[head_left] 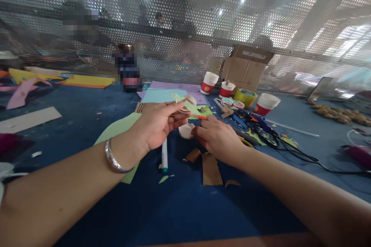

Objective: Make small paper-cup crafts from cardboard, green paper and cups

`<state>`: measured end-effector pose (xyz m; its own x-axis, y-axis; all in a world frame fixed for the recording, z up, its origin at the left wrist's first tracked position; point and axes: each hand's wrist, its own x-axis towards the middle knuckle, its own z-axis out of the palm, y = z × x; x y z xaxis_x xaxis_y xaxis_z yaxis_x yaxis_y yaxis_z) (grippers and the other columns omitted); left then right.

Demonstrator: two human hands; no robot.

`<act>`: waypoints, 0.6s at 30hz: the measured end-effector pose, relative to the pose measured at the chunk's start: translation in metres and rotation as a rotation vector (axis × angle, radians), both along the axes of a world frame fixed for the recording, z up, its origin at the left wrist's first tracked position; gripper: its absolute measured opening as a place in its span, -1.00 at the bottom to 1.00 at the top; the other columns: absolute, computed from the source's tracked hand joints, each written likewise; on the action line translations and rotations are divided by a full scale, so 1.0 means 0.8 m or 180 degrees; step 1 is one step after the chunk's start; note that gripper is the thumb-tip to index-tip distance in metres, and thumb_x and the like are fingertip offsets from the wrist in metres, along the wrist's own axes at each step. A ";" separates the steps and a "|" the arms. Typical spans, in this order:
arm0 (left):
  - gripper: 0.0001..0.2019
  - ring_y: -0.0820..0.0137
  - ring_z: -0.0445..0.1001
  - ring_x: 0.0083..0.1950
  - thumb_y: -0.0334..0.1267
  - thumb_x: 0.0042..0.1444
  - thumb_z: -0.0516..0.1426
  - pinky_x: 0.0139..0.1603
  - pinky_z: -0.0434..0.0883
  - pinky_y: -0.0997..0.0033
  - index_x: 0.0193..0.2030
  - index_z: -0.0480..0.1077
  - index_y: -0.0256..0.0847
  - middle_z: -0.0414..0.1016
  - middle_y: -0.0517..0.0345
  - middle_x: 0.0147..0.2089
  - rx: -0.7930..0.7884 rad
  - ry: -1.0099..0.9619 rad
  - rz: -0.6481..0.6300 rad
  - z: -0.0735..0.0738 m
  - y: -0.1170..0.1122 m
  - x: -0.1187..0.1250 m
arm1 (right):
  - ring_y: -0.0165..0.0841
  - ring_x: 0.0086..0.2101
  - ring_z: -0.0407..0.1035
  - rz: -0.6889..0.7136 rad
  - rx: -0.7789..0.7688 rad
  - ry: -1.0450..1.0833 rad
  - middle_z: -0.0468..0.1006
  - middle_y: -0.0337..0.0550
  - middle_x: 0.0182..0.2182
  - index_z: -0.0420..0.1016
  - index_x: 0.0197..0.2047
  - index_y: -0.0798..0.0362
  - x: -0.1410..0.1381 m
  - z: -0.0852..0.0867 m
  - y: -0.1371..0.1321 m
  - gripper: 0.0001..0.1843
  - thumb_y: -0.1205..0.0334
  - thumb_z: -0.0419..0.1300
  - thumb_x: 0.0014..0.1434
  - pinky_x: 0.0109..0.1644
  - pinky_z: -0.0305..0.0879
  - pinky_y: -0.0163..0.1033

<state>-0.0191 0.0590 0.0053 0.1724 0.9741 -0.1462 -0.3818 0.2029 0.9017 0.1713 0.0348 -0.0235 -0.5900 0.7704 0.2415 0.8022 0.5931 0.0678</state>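
Head view: a small pale-green paper piece (189, 106) is pinched between thumb and fingers of the left hand (158, 124), raised above the blue table (185, 208). A slim orange stick (199, 116) is gripped by the right hand (220, 137), its end pointed toward that piece; a round white disc (186, 131) is seen by the right fingertips, whether touched cannot be told.

A perforated metal screen (174, 4) rises behind the blue table (292, 108). Just in front of it stands a brown cardboard box (243, 71) — red-and-white paper cups (209, 84) and a roll of yellow tape (244, 99) are near. Farther right lies a cluster of knobbly brown pieces (342, 114). Leftward: a pink paper strip (21, 96), a pale strip (31, 119), a yellow-and-orange sheet (87, 81).
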 end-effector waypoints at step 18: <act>-0.92 0.34 0.64 -0.19 -0.39 0.29 0.18 -0.32 0.55 0.45 -0.24 0.50 -0.30 0.59 0.05 -0.19 -0.0080 0.0068 -0.0016 0.000 -0.004 0.004 | -0.31 -0.06 0.43 0.0576 -0.1906 0.2072 0.48 -0.12 0.06 0.48 -0.15 -0.01 0.063 0.049 -0.025 -0.86 0.13 0.15 0.38 -0.05 0.38 -0.23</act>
<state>-0.0159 0.0560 0.0057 0.1740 0.9692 -0.1742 -0.3615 0.2274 0.9042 0.2214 0.0147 0.0157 -0.6012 0.7833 0.1583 0.4651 0.5040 -0.7278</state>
